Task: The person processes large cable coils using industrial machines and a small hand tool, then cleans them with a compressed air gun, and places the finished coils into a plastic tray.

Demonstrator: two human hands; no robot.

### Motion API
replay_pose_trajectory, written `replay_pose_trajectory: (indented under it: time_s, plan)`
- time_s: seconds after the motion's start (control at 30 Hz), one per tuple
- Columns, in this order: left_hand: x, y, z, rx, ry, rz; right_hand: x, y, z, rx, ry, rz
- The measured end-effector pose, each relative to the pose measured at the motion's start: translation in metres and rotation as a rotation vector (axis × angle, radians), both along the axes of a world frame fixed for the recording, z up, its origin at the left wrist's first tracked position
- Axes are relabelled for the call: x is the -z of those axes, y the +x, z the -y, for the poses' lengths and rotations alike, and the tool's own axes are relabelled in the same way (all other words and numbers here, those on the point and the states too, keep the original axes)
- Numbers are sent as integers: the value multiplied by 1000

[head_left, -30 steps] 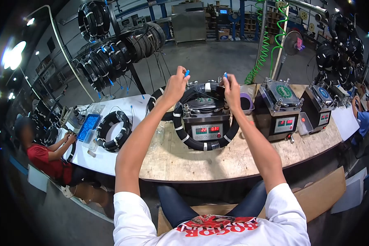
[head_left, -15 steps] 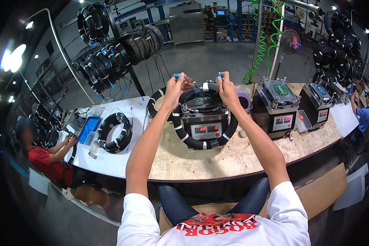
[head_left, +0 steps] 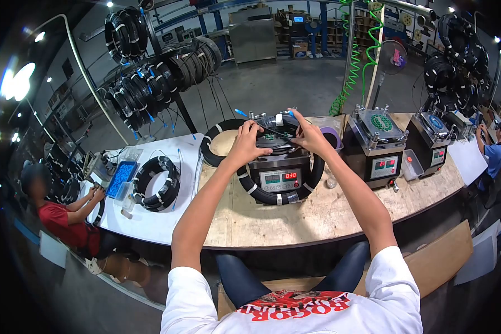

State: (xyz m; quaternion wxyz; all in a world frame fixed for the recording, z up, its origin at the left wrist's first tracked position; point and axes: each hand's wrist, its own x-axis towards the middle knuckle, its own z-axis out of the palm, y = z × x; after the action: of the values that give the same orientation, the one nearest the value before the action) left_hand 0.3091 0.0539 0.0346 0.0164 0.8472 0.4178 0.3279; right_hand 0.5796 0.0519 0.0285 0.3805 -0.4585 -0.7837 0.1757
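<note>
A large black cable coil (head_left: 278, 197), tied with white bands, leans upright around a bench machine (head_left: 274, 167) whose red display reads 0.30. Thinner loops of black cable (head_left: 278, 146) lie over the machine's top. My left hand (head_left: 245, 146) is curled at the left side of these loops, thumb and fingers apart around the cable. At their right side, my right hand (head_left: 312, 136) has its fingers bent around the cable. A blue connector (head_left: 240, 113) sticks up beyond my left fingers. Another blue connector (head_left: 291, 113) shows beside my right fingertips. Exact finger contact is partly hidden.
Two similar machines (head_left: 378, 145) (head_left: 433, 136) stand to the right on the plywood bench (head_left: 234, 217). Left are another cable coil (head_left: 157, 183) and a blue tray (head_left: 121, 179) of small parts. Co-workers sit at both ends. Green air hoses (head_left: 348, 72) hang behind.
Both hands have come down and inward from the raised connectors to the cable loops. The machine's display has gone from 22 and 0 to 0.30.
</note>
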Motion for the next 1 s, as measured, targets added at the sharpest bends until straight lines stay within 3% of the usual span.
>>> replay_pose_trajectory:
  time_s: [0.2, 0.33, 0.6, 0.73, 0.83, 0.87, 0.97, 1.0]
  plan:
    - [6, 0, -3, 29, -139, -61, 10, 4, -16, -29, -77, -191]
    - [11, -9, -22, 173, -290, 200, 7, 11, -23, -95, -163, -407]
    - [2, -44, -21, 307, -389, 302, -10, 33, -11, -206, -276, -400]
    - [5, -63, 4, 284, -315, -56, -17, 45, 16, -201, -203, -15]
    - [24, -76, 22, 277, -233, -50, 2, 55, 48, -140, 128, 270]
    - [38, -82, 23, 244, -171, -35, 9, 59, 56, -150, 61, 292]
    - [75, -80, 35, 111, -238, 400, 40, 66, 74, -65, 141, 229]
    - [79, -74, 46, 83, -349, 551, 53, 68, 75, -28, 173, 72]
